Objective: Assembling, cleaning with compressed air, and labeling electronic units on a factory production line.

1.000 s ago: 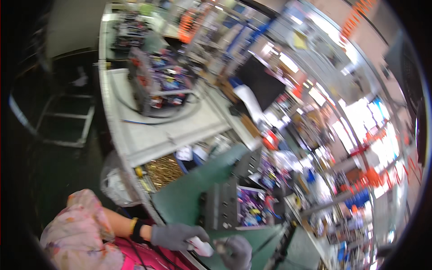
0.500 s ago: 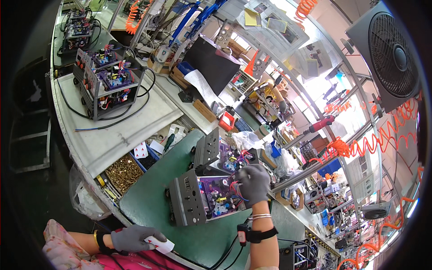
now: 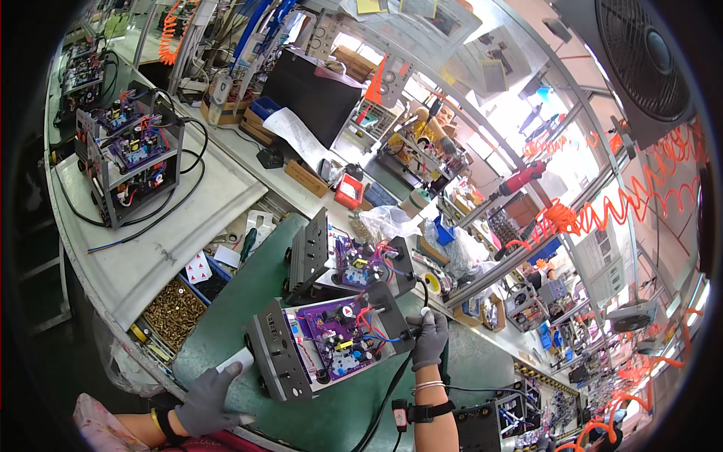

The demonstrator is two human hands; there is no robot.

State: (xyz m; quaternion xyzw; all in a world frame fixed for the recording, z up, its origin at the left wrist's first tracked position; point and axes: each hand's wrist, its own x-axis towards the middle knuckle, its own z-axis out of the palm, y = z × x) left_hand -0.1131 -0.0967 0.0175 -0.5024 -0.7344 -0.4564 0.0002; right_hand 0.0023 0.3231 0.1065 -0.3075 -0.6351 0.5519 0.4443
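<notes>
A metal chassis (image 3: 280, 361) with a dark front panel and a purple circuit board (image 3: 343, 339) sits tilted before me on the green bench. A round white sticker with a red mark (image 3: 348, 311) is on the board. My right hand (image 3: 429, 343), in a grey glove, is closed at the rear panel around a black cable (image 3: 397, 384); its fingers partly hide the grip. My left hand (image 3: 205, 401), gloved too, holds a white card (image 3: 238, 360) by the chassis's front corner, thumb spread away. Just behind stands a second chassis (image 3: 310, 248) like it.
At left, several stacked chassis (image 3: 124, 162) with trailing cables stand on a pale board. A bin of brass screws (image 3: 173, 313) and a sticker sheet (image 3: 197, 268) lie near the bench edge. A red power screwdriver (image 3: 521, 179) hangs at right on an orange coiled hose.
My right hand has moved off the board's wires to the outer side of the rear panel. My left hand has come up beside the chassis front. The whole view has shifted.
</notes>
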